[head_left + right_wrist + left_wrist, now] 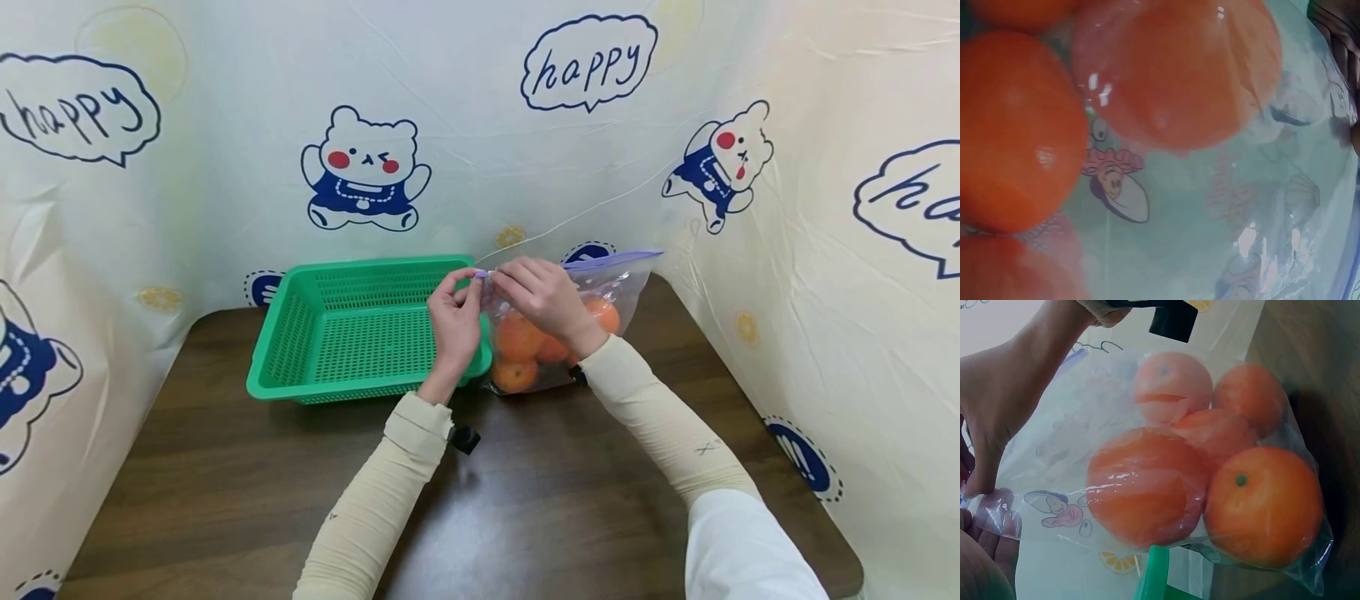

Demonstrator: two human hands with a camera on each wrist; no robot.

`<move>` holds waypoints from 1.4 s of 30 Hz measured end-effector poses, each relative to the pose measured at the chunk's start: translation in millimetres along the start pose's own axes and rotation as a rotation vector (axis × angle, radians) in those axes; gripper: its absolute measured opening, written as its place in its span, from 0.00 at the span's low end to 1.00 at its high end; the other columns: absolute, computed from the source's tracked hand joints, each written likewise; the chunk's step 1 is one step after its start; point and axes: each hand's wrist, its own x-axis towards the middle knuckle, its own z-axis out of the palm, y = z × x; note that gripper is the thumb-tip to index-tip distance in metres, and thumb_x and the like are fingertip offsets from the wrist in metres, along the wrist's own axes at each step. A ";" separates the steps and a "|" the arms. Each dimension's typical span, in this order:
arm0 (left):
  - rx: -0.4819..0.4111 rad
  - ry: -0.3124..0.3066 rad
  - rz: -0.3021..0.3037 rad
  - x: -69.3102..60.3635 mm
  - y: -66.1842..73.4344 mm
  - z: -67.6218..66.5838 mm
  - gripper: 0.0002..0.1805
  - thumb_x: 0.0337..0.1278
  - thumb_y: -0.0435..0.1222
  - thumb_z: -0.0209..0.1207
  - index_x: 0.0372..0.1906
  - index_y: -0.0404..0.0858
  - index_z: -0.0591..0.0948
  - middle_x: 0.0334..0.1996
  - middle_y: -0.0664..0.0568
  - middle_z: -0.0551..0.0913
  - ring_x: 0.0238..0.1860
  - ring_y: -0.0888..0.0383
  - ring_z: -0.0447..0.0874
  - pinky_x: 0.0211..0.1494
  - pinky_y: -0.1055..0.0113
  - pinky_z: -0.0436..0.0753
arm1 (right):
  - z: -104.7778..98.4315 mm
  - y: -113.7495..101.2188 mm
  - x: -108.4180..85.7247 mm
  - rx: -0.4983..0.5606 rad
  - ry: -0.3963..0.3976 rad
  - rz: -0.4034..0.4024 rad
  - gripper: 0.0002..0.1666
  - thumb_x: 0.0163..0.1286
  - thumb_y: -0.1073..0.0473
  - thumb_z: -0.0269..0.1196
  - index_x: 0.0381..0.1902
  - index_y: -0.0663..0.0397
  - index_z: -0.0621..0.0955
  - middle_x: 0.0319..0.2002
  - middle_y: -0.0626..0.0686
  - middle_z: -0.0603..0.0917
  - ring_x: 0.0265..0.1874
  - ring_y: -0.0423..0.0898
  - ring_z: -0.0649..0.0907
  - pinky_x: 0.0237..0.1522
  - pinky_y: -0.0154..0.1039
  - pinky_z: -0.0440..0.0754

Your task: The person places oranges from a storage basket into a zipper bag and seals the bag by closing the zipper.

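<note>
A clear zip bag [633,279] with a purple top strip stands on the table, several oranges [520,337] inside it. My left hand [456,321] pinches the left end of the strip between thumb and fingers. Right beside it, my right hand [546,298] also grips the strip, its wrist crossing in front of the bag. In the left wrist view the oranges [1147,487] lie heaped at the bag's bottom. Cartoon prints mark the plastic [1260,181] in the right wrist view, where the right fingers' grip is hidden.
A green perforated basket [258,367] stands left of the bag, close against it, with nothing seen inside. Both rest on a dark wooden table [525,517]. A printed cloth [480,125] hangs behind and at the sides. Small black cameras [464,439] sit at the wrists.
</note>
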 end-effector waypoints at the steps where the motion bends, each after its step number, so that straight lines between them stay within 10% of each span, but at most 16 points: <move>1: -0.001 0.000 0.003 -0.7 0.1 0.3 0.13 0.73 0.37 0.58 0.49 0.29 0.82 0.40 0.33 0.89 0.37 0.61 0.92 0.45 0.62 0.89 | 0.2 -1.1 -1.1 -0.021 0.013 -0.004 0.13 0.59 0.67 0.75 0.41 0.64 0.87 0.37 0.57 0.87 0.35 0.51 0.87 0.39 0.44 0.88; 10: 0.004 -0.001 0.019 -2.9 -0.4 1.4 0.14 0.74 0.36 0.57 0.50 0.27 0.81 0.42 0.33 0.89 0.39 0.59 0.92 0.46 0.62 0.89 | 3.7 -4.2 -9.4 -0.110 0.110 0.002 0.14 0.57 0.64 0.76 0.42 0.63 0.89 0.36 0.56 0.90 0.34 0.52 0.88 0.40 0.44 0.89; 19: 0.027 0.008 0.024 -1.3 -0.6 -0.4 0.14 0.75 0.33 0.55 0.51 0.24 0.80 0.40 0.31 0.88 0.41 0.36 0.90 0.44 0.62 0.90 | 0.8 0.3 -14.3 -0.116 0.118 0.004 0.19 0.51 0.63 0.80 0.41 0.62 0.89 0.36 0.56 0.90 0.34 0.51 0.89 0.40 0.44 0.88; 34: 0.012 -0.011 0.049 -1.1 -4.1 -0.8 0.12 0.76 0.35 0.55 0.48 0.29 0.81 0.37 0.30 0.88 0.37 0.56 0.92 0.43 0.63 0.90 | -3.0 5.2 -12.9 0.044 0.112 0.137 0.09 0.55 0.68 0.76 0.36 0.61 0.89 0.33 0.54 0.90 0.31 0.49 0.89 0.37 0.43 0.89; 42: -0.005 0.003 0.017 -1.0 -2.1 -0.1 0.13 0.75 0.33 0.55 0.50 0.25 0.81 0.38 0.28 0.87 0.40 0.37 0.90 0.42 0.61 0.90 | -2.3 6.2 -12.3 0.053 0.081 0.175 0.05 0.60 0.67 0.71 0.34 0.63 0.89 0.31 0.55 0.89 0.30 0.50 0.88 0.34 0.43 0.89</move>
